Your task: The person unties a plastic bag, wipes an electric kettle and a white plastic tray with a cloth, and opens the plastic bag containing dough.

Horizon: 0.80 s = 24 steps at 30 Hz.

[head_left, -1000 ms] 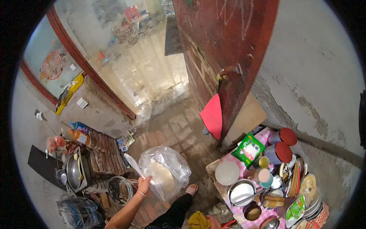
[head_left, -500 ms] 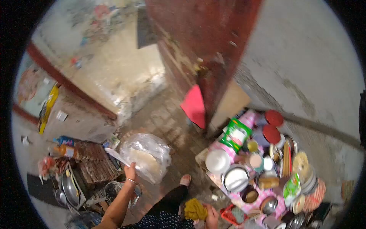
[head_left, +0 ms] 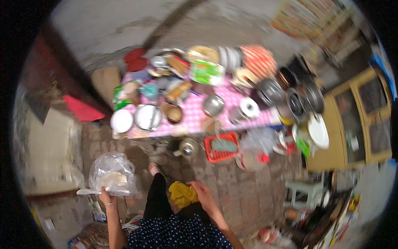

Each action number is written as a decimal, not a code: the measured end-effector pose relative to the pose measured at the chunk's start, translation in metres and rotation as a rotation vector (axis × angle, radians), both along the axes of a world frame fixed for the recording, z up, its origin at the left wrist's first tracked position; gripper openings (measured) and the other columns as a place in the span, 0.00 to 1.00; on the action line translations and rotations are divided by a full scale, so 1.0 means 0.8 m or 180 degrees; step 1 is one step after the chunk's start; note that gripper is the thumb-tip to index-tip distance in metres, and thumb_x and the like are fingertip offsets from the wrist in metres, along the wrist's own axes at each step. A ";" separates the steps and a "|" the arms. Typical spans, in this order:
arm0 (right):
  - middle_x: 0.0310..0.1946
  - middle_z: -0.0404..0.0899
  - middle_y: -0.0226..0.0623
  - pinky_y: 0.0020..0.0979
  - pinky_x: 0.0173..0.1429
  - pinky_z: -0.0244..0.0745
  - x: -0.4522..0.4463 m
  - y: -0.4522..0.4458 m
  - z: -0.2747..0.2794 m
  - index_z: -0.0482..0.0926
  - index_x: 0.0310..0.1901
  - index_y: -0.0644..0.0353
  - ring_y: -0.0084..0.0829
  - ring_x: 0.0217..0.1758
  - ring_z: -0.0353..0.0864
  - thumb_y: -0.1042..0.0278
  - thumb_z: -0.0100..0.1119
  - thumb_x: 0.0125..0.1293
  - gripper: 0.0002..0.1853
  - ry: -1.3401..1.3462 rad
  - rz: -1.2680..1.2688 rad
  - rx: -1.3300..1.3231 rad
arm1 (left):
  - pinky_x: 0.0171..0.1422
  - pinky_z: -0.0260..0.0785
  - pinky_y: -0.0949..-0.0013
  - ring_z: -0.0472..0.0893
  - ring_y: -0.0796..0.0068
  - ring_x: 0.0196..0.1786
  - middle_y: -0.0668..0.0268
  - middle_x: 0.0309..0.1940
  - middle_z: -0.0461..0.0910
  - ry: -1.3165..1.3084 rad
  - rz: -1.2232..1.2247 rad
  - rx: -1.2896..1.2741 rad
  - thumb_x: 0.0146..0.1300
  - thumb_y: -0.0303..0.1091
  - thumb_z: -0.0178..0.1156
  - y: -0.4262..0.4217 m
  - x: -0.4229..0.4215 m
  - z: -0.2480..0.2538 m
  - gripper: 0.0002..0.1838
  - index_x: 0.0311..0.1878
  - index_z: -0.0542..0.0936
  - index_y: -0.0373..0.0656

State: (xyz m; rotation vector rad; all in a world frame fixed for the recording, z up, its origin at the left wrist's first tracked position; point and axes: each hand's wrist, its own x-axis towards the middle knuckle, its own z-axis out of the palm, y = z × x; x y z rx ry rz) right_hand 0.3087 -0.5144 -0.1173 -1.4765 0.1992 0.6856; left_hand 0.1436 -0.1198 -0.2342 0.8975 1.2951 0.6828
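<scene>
My left hand (head_left: 106,196) is closed around the gathered edge of a clear plastic bag (head_left: 129,172), which hangs at the lower left. Something pale and flat shows through the plastic; its kind is unclear. A whitish strip sticks out to the left of my fist, perhaps the bag's edge. Mustard-yellow cloth (head_left: 182,195), crumpled into a bunch, is gripped by my right hand (head_left: 202,194) in front of my body. Both hands are above the brick floor, apart from the table (head_left: 195,124) ahead.
Pots, bowls and packets crowd the pink checked table. Beneath its front edge stand a metal jug (head_left: 188,147), a red basket (head_left: 221,155) and a jar with a red lid (head_left: 251,160). A wooden cabinet (head_left: 331,157) and a pale stool (head_left: 304,194) are at the right.
My view has swung right, from the doorway to face the table and cabinet. The plastic bag and the yellow cloth are still in my hands.
</scene>
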 end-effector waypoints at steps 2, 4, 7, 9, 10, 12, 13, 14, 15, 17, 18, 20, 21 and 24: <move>0.36 0.76 0.29 0.21 0.46 0.64 -0.042 -0.094 0.028 0.76 0.41 0.63 0.20 0.39 0.71 0.57 0.47 0.64 0.17 0.0777 -0.0642 0.0137 | 0.39 0.71 0.62 0.75 0.66 0.37 0.59 0.38 0.73 0.0115 0.0063 -0.0168 0.54 0.33 0.51 -0.050 -0.003 0.045 0.19 0.47 0.68 0.31; 0.33 0.77 0.33 0.23 0.32 0.71 -0.097 -0.198 0.058 0.76 0.40 0.62 0.22 0.32 0.76 0.56 0.46 0.64 0.17 0.0881 -0.1209 -0.0057 | 0.38 0.72 0.62 0.76 0.64 0.36 0.59 0.37 0.74 0.0058 -0.0383 -0.0395 0.54 0.33 0.51 -0.125 0.013 0.099 0.18 0.46 0.68 0.32; 0.31 0.77 0.33 0.24 0.25 0.69 -0.175 -0.366 0.126 0.75 0.39 0.63 0.24 0.29 0.75 0.53 0.47 0.62 0.19 0.1267 -0.2588 0.0274 | 0.36 0.72 0.63 0.77 0.64 0.34 0.59 0.36 0.74 0.0288 -0.0659 -0.0365 0.55 0.33 0.51 -0.243 0.036 0.175 0.17 0.46 0.68 0.33; 0.31 0.77 0.32 0.24 0.23 0.68 -0.238 -0.458 0.175 0.74 0.39 0.59 0.25 0.28 0.75 0.51 0.47 0.62 0.18 0.1456 -0.3214 0.0629 | 0.37 0.72 0.63 0.76 0.63 0.35 0.59 0.36 0.74 0.0442 -0.1085 -0.0343 0.55 0.33 0.50 -0.308 0.050 0.211 0.17 0.46 0.68 0.33; 0.31 0.77 0.31 0.24 0.22 0.67 -0.275 -0.433 0.165 0.73 0.39 0.55 0.25 0.27 0.75 0.49 0.46 0.62 0.17 0.1415 -0.3747 0.0894 | 0.38 0.72 0.62 0.76 0.63 0.35 0.59 0.36 0.74 0.0420 -0.1418 -0.0462 0.56 0.33 0.50 -0.281 0.059 0.177 0.17 0.47 0.68 0.33; 0.31 0.77 0.32 0.23 0.20 0.66 -0.319 -0.457 0.151 0.73 0.40 0.55 0.27 0.25 0.75 0.49 0.44 0.62 0.18 0.1358 -0.4513 0.0979 | 0.40 0.71 0.61 0.76 0.62 0.37 0.59 0.36 0.73 0.0336 -0.1594 -0.0714 0.56 0.33 0.50 -0.361 0.106 0.195 0.18 0.48 0.66 0.31; 0.31 0.77 0.32 0.22 0.19 0.65 -0.342 -0.466 0.143 0.72 0.40 0.54 0.28 0.24 0.75 0.48 0.42 0.62 0.19 0.1286 -0.5190 0.1044 | 0.41 0.70 0.61 0.75 0.62 0.38 0.59 0.37 0.73 0.0151 -0.1879 -0.0774 0.56 0.33 0.49 -0.389 0.116 0.182 0.18 0.48 0.66 0.31; 0.31 0.77 0.32 0.22 0.19 0.65 -0.354 -0.478 0.136 0.72 0.40 0.54 0.28 0.24 0.75 0.48 0.42 0.62 0.19 0.1288 -0.5261 0.1082 | 0.42 0.70 0.60 0.75 0.63 0.39 0.59 0.38 0.73 -0.0010 -0.2147 -0.0800 0.56 0.32 0.49 -0.420 0.130 0.176 0.19 0.48 0.66 0.30; 0.32 0.77 0.32 0.22 0.20 0.66 -0.364 -0.491 0.130 0.72 0.40 0.54 0.28 0.26 0.75 0.47 0.41 0.62 0.19 0.1165 -0.5407 0.1344 | 0.43 0.70 0.60 0.75 0.63 0.39 0.59 0.38 0.73 -0.0101 -0.2463 -0.0852 0.56 0.31 0.49 -0.456 0.144 0.179 0.19 0.48 0.65 0.29; 0.36 0.77 0.28 0.24 0.27 0.68 -0.384 -0.522 0.128 0.73 0.41 0.51 0.28 0.33 0.74 0.44 0.40 0.61 0.20 0.1188 -0.5276 0.1858 | 0.43 0.70 0.61 0.76 0.64 0.38 0.59 0.38 0.73 -0.0075 -0.2657 -0.0883 0.54 0.29 0.50 -0.516 0.171 0.189 0.18 0.48 0.67 0.30; 0.36 0.77 0.28 0.24 0.27 0.68 -0.378 -0.525 0.121 0.73 0.41 0.51 0.28 0.33 0.74 0.44 0.40 0.61 0.20 0.1148 -0.5307 0.1864 | 0.43 0.70 0.61 0.76 0.64 0.38 0.59 0.38 0.73 -0.0127 -0.2794 -0.0781 0.53 0.28 0.50 -0.543 0.187 0.183 0.18 0.47 0.67 0.30; 0.38 0.75 0.29 0.23 0.28 0.68 -0.353 -0.533 0.118 0.72 0.44 0.52 0.26 0.31 0.72 0.42 0.41 0.60 0.22 0.1213 -0.5716 0.2028 | 0.42 0.70 0.63 0.76 0.65 0.37 0.60 0.38 0.73 -0.0106 -0.2983 -0.0845 0.52 0.27 0.50 -0.602 0.213 0.195 0.18 0.47 0.67 0.31; 0.39 0.75 0.29 0.24 0.30 0.69 -0.342 -0.544 0.118 0.72 0.44 0.51 0.27 0.34 0.72 0.41 0.41 0.60 0.23 0.1347 -0.5549 0.2109 | 0.42 0.70 0.64 0.76 0.65 0.37 0.60 0.38 0.73 -0.0085 -0.3143 -0.0893 0.52 0.27 0.50 -0.631 0.226 0.198 0.18 0.47 0.67 0.31; 0.41 0.75 0.29 0.25 0.32 0.69 -0.289 -0.577 0.130 0.72 0.45 0.51 0.27 0.37 0.73 0.42 0.42 0.60 0.23 0.1132 -0.5396 0.1977 | 0.42 0.70 0.65 0.75 0.67 0.37 0.61 0.36 0.73 -0.0420 -0.3347 -0.1096 0.51 0.27 0.50 -0.711 0.264 0.197 0.17 0.46 0.68 0.31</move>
